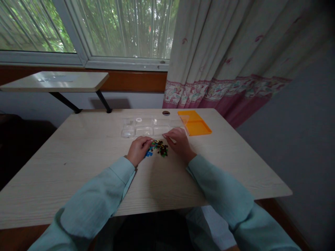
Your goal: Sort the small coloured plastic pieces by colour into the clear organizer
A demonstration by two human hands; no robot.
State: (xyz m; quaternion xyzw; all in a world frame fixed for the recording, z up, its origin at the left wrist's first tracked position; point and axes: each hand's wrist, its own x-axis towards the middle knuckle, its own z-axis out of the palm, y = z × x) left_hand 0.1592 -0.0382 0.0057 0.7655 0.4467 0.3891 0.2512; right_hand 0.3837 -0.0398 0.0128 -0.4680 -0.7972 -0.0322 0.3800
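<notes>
Left hand beside small multicolored pieces

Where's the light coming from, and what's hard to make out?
Head view: daylight comes through the window, the room itself dim; head view: glare whitens part of the raised shelf, a soft shadow darkens the table; head view: the small colourful pieces are too tiny to count.

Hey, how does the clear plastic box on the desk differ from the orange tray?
The clear plastic box is see-through and colourless; the orange tray is brightly coloured. The box has two rows of compartments; the tray shows two larger sections. The box stretches wider across the desk than the tray. Both lie on the desk.
</notes>
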